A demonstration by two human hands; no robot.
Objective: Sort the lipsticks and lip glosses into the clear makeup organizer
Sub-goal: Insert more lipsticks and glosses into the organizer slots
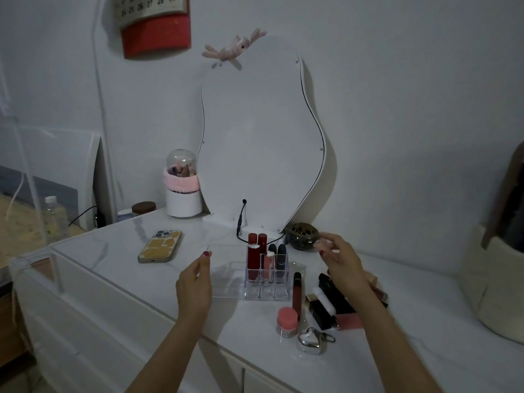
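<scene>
Head view, nearest first: silver heart case point(309, 340) and pink-lidded jar point(287, 321) are laid on the white tabletop point(141, 279). Loose lipsticks and glosses point(330, 304) are heaped under the right hand point(338, 262), held open and empty. The left hand point(195, 282), open, is held beside the clear organizer point(266, 279), in which 5 tubes are stood upright. A phone point(160, 246) and mirror point(261, 137) are placed behind.

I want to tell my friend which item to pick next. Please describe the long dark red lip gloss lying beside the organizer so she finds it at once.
Start at the clear makeup organizer in front of the wavy mirror. Just to its right, the lip gloss tube lies flat on the white tabletop, black cap pointing toward the mirror. Unlike the round pink jar beside its lower end, it is long, slim and dark red.
</scene>
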